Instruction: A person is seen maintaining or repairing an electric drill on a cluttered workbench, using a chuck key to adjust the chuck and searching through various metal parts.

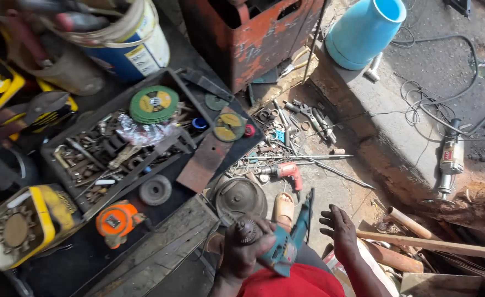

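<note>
The left hand is closed tight around the front end of a teal power drill. The fingers wrap around the drill's round metal chuck, so the chuck peeks out between them. The drill lies slanted over the person's lap, above a red cloth.

The right hand is just to the right of the drill. It is open, with the fingers spread, and it holds nothing. It does not touch the drill.

Just above the left hand sits a round dark metal disc on the ground. Beside it, between the two hands and a bit higher, is a tan sandal. Higher up still lies a small red drill with long thin metal rods next to it.

To the left of the left hand there is a wooden plank, then an orange tape measure. Far up and left is a black tray full of bolts and old parts, with a green cutting disc on top.

To the right of the right hand lie wooden sticks. Far up and right, well away from both hands, a grey grinder rests on a ledge, and a blue bucket stands higher up
</note>
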